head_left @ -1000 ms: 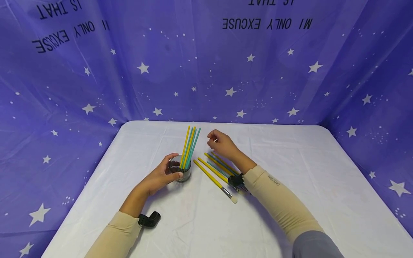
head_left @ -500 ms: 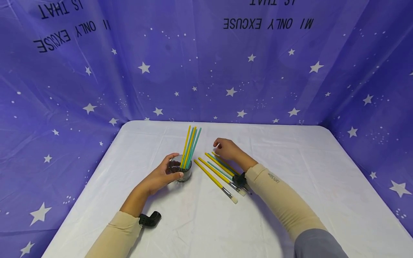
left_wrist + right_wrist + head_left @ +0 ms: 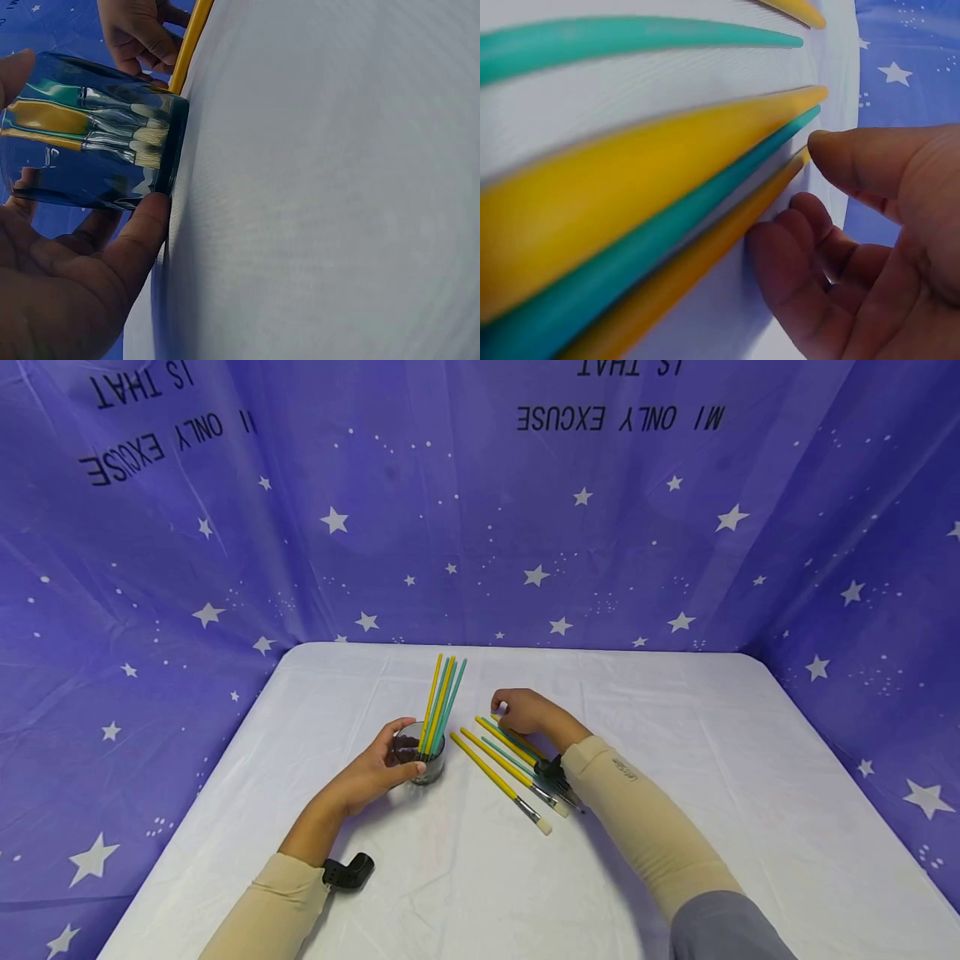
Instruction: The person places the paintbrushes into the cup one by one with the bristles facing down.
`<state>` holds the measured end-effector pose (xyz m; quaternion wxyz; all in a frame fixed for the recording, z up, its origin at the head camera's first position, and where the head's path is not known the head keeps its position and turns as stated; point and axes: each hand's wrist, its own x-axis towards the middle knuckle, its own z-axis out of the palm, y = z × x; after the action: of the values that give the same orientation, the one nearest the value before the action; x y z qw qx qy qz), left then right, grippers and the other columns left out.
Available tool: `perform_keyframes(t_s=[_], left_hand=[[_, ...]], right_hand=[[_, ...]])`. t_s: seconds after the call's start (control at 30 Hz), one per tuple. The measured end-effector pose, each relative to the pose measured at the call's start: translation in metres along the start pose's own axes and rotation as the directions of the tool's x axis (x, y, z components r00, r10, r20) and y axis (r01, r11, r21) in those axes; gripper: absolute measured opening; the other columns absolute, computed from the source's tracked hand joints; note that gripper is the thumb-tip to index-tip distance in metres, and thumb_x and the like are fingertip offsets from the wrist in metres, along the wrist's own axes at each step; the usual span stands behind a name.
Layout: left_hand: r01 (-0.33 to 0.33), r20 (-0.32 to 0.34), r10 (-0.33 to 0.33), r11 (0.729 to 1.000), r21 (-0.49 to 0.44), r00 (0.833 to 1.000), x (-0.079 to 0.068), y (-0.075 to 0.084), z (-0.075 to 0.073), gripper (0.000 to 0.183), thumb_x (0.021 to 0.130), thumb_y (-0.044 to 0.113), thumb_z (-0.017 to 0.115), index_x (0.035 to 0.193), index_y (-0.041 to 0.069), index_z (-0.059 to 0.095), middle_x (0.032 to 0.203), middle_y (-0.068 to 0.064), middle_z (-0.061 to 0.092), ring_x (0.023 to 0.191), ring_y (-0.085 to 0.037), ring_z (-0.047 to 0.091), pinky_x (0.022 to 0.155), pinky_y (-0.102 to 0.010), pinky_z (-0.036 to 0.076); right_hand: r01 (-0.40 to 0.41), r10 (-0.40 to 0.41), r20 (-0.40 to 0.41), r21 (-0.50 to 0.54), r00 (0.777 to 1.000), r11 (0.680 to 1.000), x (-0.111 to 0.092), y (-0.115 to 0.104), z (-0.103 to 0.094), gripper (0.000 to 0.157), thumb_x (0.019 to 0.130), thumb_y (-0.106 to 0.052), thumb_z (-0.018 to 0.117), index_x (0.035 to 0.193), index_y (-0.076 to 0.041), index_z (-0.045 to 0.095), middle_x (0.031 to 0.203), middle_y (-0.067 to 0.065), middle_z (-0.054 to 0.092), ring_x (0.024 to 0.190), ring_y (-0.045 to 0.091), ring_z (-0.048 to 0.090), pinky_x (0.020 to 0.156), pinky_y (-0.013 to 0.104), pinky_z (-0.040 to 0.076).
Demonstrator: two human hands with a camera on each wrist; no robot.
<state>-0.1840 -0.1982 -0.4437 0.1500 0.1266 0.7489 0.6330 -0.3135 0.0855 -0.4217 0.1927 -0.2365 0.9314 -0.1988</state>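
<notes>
In the head view my left hand [image 3: 378, 766] grips a clear glass [image 3: 429, 770] round its side. Several yellow and teal paintbrushes [image 3: 437, 714] stand in it, bristles down; the left wrist view shows their pale bristles [image 3: 148, 142] through the glass wall. My right hand [image 3: 527, 710] is over the far handle ends of the loose brushes on the table. In the right wrist view its thumb touches the tip of a thin yellow paintbrush [image 3: 682, 274], and its curled fingers lie on the other side with a gap between. A teal paintbrush [image 3: 697, 196] and a thick yellow paintbrush [image 3: 652, 161] lie alongside.
Another thick yellow paintbrush [image 3: 487, 768] lies nearest the glass, bristles toward the near side. A white cloth [image 3: 450, 885] covers the table. Behind it hangs a purple curtain [image 3: 480, 527] with stars. A black wrist camera [image 3: 348, 871] sticks out from the left sleeve.
My right hand has come down and slightly toward me, from above the table to the handle ends of the loose brushes. The left hand and the glass have stayed in place.
</notes>
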Motion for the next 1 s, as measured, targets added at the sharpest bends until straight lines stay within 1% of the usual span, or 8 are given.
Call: perform_keyframes(t_s=[0.1, 0.37, 0.5, 0.73, 0.87, 1.0], left_hand=[[-0.003, -0.003, 0.003, 1.000, 0.004, 1.000, 0.0000, -0.0001, -0.0005, 0.081, 0.092, 0.010, 0.070, 0.154, 0.011, 0.018, 0.138, -0.024, 0.048, 0.127, -0.035, 0.047, 0.095, -0.031, 0.042], [0.014, -0.003, -0.014, 1.000, 0.024, 1.000, 0.0012, 0.0045, 0.0011, 0.081, 0.092, 0.014, 0.070, 0.154, 0.013, 0.018, 0.139, -0.022, 0.048, 0.128, -0.034, 0.046, 0.104, -0.044, 0.036], [0.019, -0.007, -0.019, 1.000, 0.023, 1.000, 0.0014, 0.0046, 0.0015, 0.081, 0.092, 0.012, 0.070, 0.154, 0.013, 0.018, 0.139, -0.023, 0.047, 0.129, -0.034, 0.046, 0.104, -0.046, 0.035], [0.016, -0.002, -0.016, 1.000, 0.013, 1.000, 0.0004, 0.0016, -0.0002, 0.081, 0.092, 0.013, 0.070, 0.154, 0.014, 0.019, 0.140, -0.023, 0.047, 0.128, -0.034, 0.046, 0.102, -0.042, 0.037], [0.016, -0.004, -0.016, 1.000, 0.017, 1.000, -0.0006, 0.0011, -0.0003, 0.081, 0.092, 0.014, 0.070, 0.154, 0.013, 0.018, 0.140, -0.023, 0.047, 0.129, -0.035, 0.045, 0.100, -0.040, 0.039], [0.019, -0.006, -0.019, 1.000, 0.022, 1.000, -0.0006, 0.0025, 0.0003, 0.082, 0.092, 0.014, 0.070, 0.155, 0.012, 0.017, 0.141, -0.023, 0.046, 0.130, -0.036, 0.045, 0.099, -0.038, 0.040]], right_hand=[[0.008, -0.007, 0.010, -0.035, 1.000, 0.999, 0.0011, -0.0023, -0.0007, 0.019, 0.096, -0.012, 0.061, 0.115, -0.014, 0.062, 0.096, 0.004, 0.062, 0.081, 0.021, 0.053, 0.078, 0.036, 0.042], [-0.024, 0.023, -0.009, -0.166, 1.000, 0.986, 0.0039, -0.0050, 0.0023, 0.025, 0.094, -0.008, 0.059, 0.117, -0.016, 0.063, 0.114, 0.006, 0.066, 0.096, 0.024, 0.056, 0.088, 0.042, 0.045], [-0.023, 0.020, -0.019, -0.189, 1.000, 0.982, 0.0041, -0.0063, 0.0036, 0.026, 0.093, -0.006, 0.060, 0.117, -0.015, 0.063, 0.116, 0.007, 0.066, 0.100, 0.024, 0.057, 0.091, 0.042, 0.045], [-0.043, 0.038, -0.031, -0.148, 0.999, 0.988, 0.0064, -0.0075, 0.0044, 0.026, 0.091, -0.004, 0.058, 0.114, -0.015, 0.064, 0.106, 0.006, 0.065, 0.090, 0.024, 0.054, 0.084, 0.039, 0.045], [-0.052, 0.050, -0.025, -0.094, 0.998, 0.994, 0.0077, -0.0048, 0.0037, 0.027, 0.089, -0.002, 0.057, 0.112, -0.015, 0.064, 0.105, 0.005, 0.064, 0.089, 0.024, 0.054, 0.081, 0.038, 0.044], [-0.046, 0.046, -0.029, -0.021, 0.999, 0.999, 0.0068, 0.0001, 0.0000, 0.025, 0.090, -0.001, 0.055, 0.109, -0.014, 0.064, 0.105, 0.005, 0.063, 0.087, 0.023, 0.053, 0.079, 0.038, 0.044]])
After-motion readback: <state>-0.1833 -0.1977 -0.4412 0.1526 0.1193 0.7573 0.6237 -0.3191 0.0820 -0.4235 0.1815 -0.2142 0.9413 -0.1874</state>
